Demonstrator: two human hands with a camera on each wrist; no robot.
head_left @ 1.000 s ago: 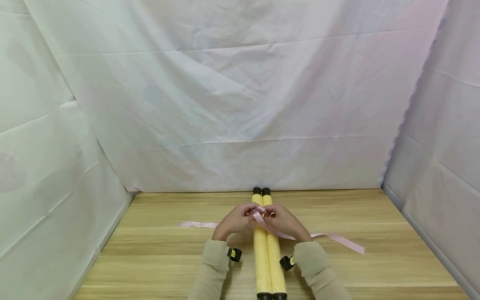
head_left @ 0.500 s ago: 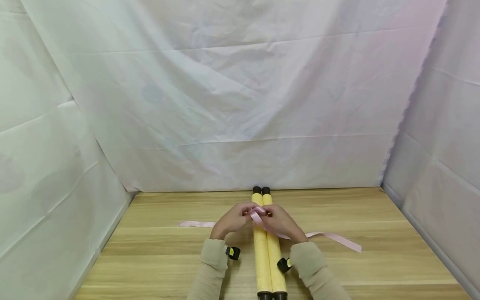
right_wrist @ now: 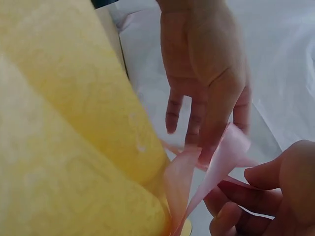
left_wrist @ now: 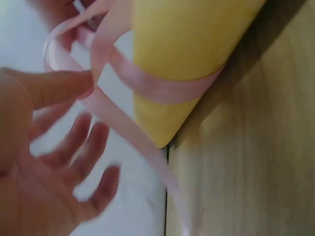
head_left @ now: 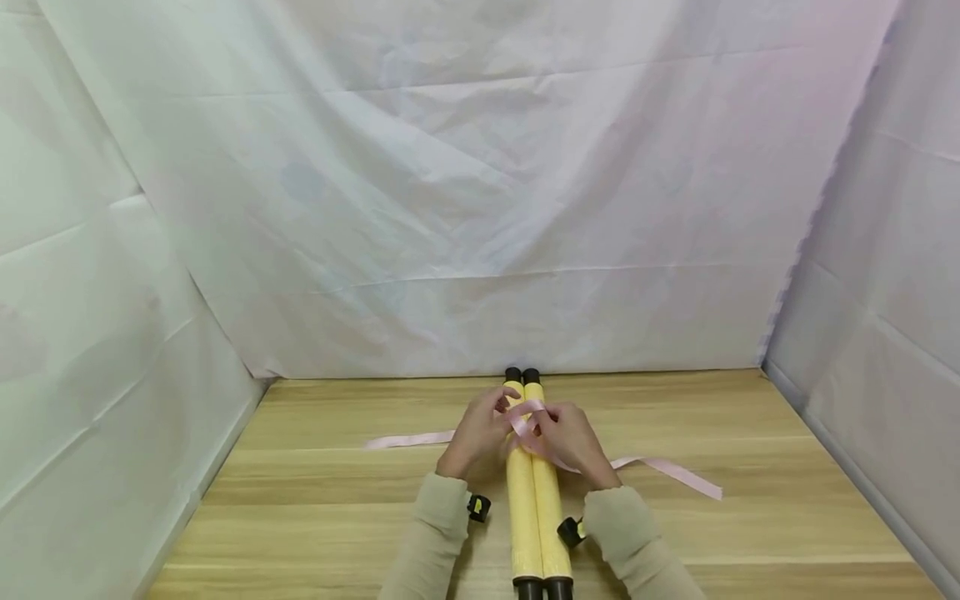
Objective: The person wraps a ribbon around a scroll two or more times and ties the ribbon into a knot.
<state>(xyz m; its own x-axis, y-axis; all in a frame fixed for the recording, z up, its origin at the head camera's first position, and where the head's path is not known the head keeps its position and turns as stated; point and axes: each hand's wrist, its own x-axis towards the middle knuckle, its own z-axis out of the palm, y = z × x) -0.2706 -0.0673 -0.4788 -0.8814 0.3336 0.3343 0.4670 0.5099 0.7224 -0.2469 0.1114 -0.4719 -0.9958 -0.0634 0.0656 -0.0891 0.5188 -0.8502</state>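
Note:
Two yellow-wrapped rods (head_left: 538, 508) with black ends lie side by side, pointing away from me. A pink ribbon (left_wrist: 162, 88) passes around them near the far end; its loose tails run out to both sides. In the head view my left hand (head_left: 480, 429) is over the rods' left side. The left wrist view has its thumb (left_wrist: 61, 87) pinching the ribbon against the index finger, the other fingers loosely bent. From the right, my right hand (head_left: 573, 437) pinches the ribbon between thumb and fingers (right_wrist: 251, 199). A loop of ribbon stands between both hands.
A wood-grain table (head_left: 315, 517) bears the rods. White cloth (head_left: 450, 208) hangs behind it and along both sides, with the rods' far ends close to the back cloth. Each wrist carries a small black camera (head_left: 478, 507).
My left hand has shifted slightly away from me and right, its fingers spreading more. The ribbon loop between the hands has widened. The left tail has been drawn a little to the right.

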